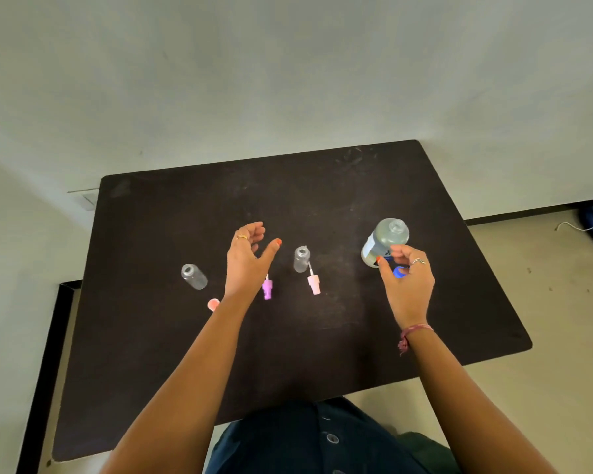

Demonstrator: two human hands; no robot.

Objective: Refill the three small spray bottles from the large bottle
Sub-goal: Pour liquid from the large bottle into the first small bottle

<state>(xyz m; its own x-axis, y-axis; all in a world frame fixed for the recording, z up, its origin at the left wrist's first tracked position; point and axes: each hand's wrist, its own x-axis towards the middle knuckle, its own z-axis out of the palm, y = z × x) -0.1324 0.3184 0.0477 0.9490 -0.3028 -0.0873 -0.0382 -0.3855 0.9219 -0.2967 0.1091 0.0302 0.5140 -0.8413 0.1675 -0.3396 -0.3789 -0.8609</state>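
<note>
1. I see a dark brown table (356, 186) set against a pale wall, with beige floor showing to the right and a white cable (582, 229) lying on it.
2. The large bottle (386, 241) stands upright on the right part of the table, its mouth uncapped, clear liquid inside and a white label on its side.
3. My right hand (406, 285) hovers just in front of that bottle, fingers curled; I make out a blue cap (399, 271) under the fingers, and I cannot tell for certain whether the fingers pinch it or it lies on the table beneath them.
4. A pink thread bracelet (413, 331) sits on the right wrist, a ring on one finger.
5. My left hand (249, 258) is raised over the middle of the table, fingers loosely spread and thumb out, holding nothing.
6. One small spray bottle (301, 258) stands open near the centre, between the two hands.
7. A pale pink spray top (313, 282) with its tube lies just in front of that bottle.
8. A purple spray top (267, 288) lies beside the left wrist.
9. Another small bottle (194, 276) stands open at the left, well apart from the large bottle.
10. A coral pink cap (213, 304) lies near it, partly hidden by my left forearm.
11. I cannot see the third small bottle.
</note>
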